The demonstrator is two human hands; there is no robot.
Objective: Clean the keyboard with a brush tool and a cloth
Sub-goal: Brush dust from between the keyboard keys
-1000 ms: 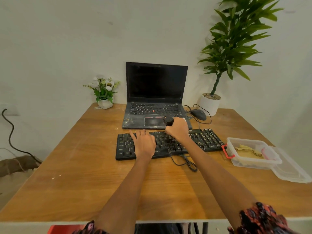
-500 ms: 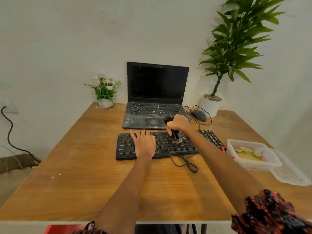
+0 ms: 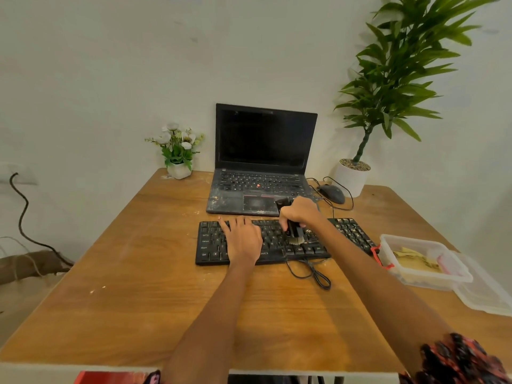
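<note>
Gripping the black brush tool (image 3: pixel 293 230) in a closed fist, the right hand (image 3: pixel 299 212) holds it roughly upright over the keyboard (image 3: pixel 277 242), with the handle top sticking out above the knuckles. The pale bristles point down and touch the keys right of the keyboard's centre, near its lower rows. Light crumbs or dust lie on the keys beside the bristles.

The left hand (image 3: pixel 243 239) lies flat on the keyboard's left-centre keys, fingers straight and slightly spread, holding nothing.

The keyboard sits on the wooden worktop (image 3: pixel 138 286), its long side parallel to the near edge. Its black cable (image 3: pixel 313 273) loops on the worktop just in front of the keyboard. Directly behind the keyboard stands an open laptop (image 3: pixel 260 162), screen dark, with pale specks on its palm rest. Behind the keyboard's right end lies a dark mouse (image 3: pixel 332 194), and further back a white pot with a tall green plant (image 3: pixel 388 87). Behind the keyboard's left end, at the far worktop edge, stands a small white pot of flowers (image 3: pixel 177 151).

Just right of the keyboard sits a clear plastic box (image 3: pixel 421 261) with a red latch, holding yellowish material; whether this is the cloth, I cannot tell. Its lid (image 3: pixel 487 295) lies beside it, further right.
</note>
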